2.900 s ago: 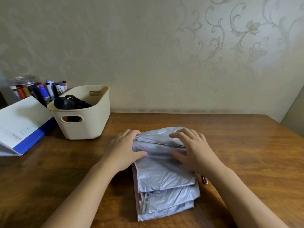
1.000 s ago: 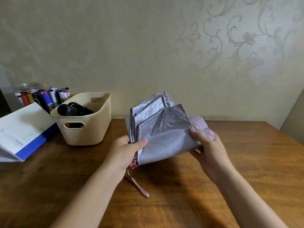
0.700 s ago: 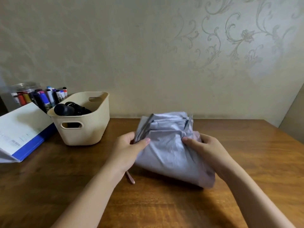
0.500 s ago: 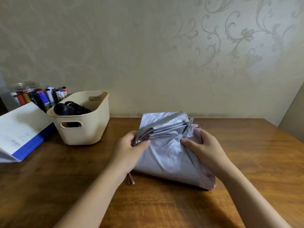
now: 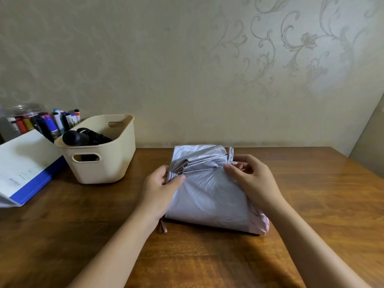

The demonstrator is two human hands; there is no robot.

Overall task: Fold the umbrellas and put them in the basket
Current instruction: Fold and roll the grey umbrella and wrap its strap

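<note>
On the wooden table (image 5: 311, 204), dead ahead of you at twelve o'clock, the silver umbrella (image 5: 209, 194) lies as a flattened bundle, its pleats gathered along the far edge and its near edge on the wood. Your left hand (image 5: 160, 190) grasps the bundle's nine o'clock side, thumb laid over the fabric and fingers curled round behind the edge. Your right hand (image 5: 253, 179) pinches the bunched folds at about two o'clock, thumb tip on top and the other fingers tucked behind, just beside a narrow grey tab (image 5: 231, 154) that stands upright. Pink lining (image 5: 262, 223) shows at the bundle's five o'clock corner, and a pink strap (image 5: 163, 227) pokes out at seven o'clock, under your left wrist. From the umbrella, the cream basket (image 5: 104, 163) stands at ten o'clock, apart from your hands, with a black umbrella (image 5: 83, 138) resting inside it against the left rim. Beyond the basket at nine o'clock, a blue-and-white folder (image 5: 25, 167) leans tilted, and a clear jar of markers (image 5: 31, 121) stands behind it against the wall.
</note>
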